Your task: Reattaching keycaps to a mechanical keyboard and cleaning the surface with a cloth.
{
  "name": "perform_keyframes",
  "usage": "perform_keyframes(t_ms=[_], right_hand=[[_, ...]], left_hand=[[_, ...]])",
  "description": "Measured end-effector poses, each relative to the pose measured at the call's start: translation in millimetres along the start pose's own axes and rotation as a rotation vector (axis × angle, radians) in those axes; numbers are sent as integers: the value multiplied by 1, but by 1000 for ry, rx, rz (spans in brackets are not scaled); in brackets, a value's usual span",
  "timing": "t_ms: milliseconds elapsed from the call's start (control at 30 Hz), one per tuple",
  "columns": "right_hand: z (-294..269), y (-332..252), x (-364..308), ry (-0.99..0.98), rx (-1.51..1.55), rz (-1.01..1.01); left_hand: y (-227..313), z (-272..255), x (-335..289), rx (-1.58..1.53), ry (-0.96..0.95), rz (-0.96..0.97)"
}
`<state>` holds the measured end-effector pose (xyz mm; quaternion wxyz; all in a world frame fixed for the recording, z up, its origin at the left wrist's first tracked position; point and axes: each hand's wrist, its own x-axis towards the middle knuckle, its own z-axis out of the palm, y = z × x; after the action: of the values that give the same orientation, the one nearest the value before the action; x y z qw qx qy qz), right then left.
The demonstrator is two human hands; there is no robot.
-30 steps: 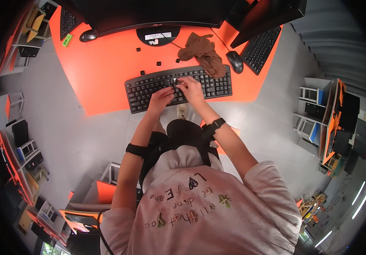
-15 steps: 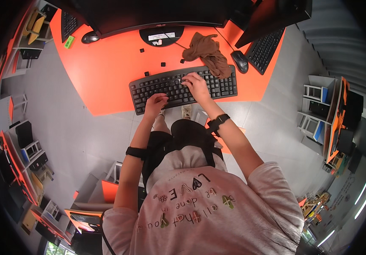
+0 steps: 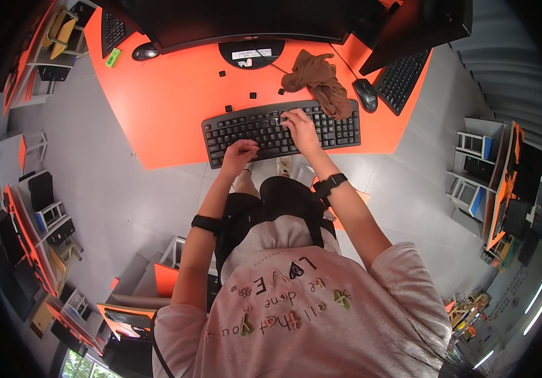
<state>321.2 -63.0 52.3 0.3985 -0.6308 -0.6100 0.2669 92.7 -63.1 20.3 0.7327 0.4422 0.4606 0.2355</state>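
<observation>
A black keyboard (image 3: pixel 265 148) lies at the near edge of the orange desk, slightly tilted. My right hand (image 3: pixel 301 130) is over its upper middle rows, fingertips pinched at a small pale spot among the keys. Whatever those fingertips hold is too small to make out. At the keyboard's lower left, my left hand (image 3: pixel 239 154) rests with curled fingers drawn together; anything inside them is hidden. Loose black keycaps lie behind the keyboard, among them one keycap (image 3: pixel 253 96) in the middle and another keycap (image 3: pixel 222 74) farther back. A crumpled brown cloth (image 3: pixel 318 82) overlaps the keyboard's far right corner.
A monitor (image 3: pixel 239 22) on a round black base (image 3: pixel 252 60) stands at the back. Right of the cloth are a black mouse (image 3: pixel 365 94) and a second keyboard (image 3: pixel 403 79). Another mouse (image 3: pixel 145 51) and a small green object (image 3: pixel 113 58) sit at the far left.
The whole view has shifted a little, so the desk appears farther right. Both hands stay at about the same places on the keyboard, with only slight finger movement.
</observation>
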Motion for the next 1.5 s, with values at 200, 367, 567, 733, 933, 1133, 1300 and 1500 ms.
perform_keyframes(t_ms=[200,367,567,733,933,1133,1300,1500], right_hand=[[6,5,-4,-5,-41,-64],[14,-4,-8,10,-127,-108],[9,5,-11,53,-147,-123],[11,-3,-10,95,-123,-89],[10,-3,-10,87,-117,-78],[10,-3,-10,89,-125,-98],[11,-5,-9,90,-203,-107],[10,-3,-10,100,-198,-98]], left_hand=[[7,3,-1,2,11,-77],[-7,-10,-8,123,91,155],[46,10,-31,1257,728,462],[21,-5,-34,1503,606,309],[18,-2,-36,1488,583,370],[26,-2,-39,1521,552,380],[28,1,-36,1492,554,418],[29,5,-35,1510,506,446]])
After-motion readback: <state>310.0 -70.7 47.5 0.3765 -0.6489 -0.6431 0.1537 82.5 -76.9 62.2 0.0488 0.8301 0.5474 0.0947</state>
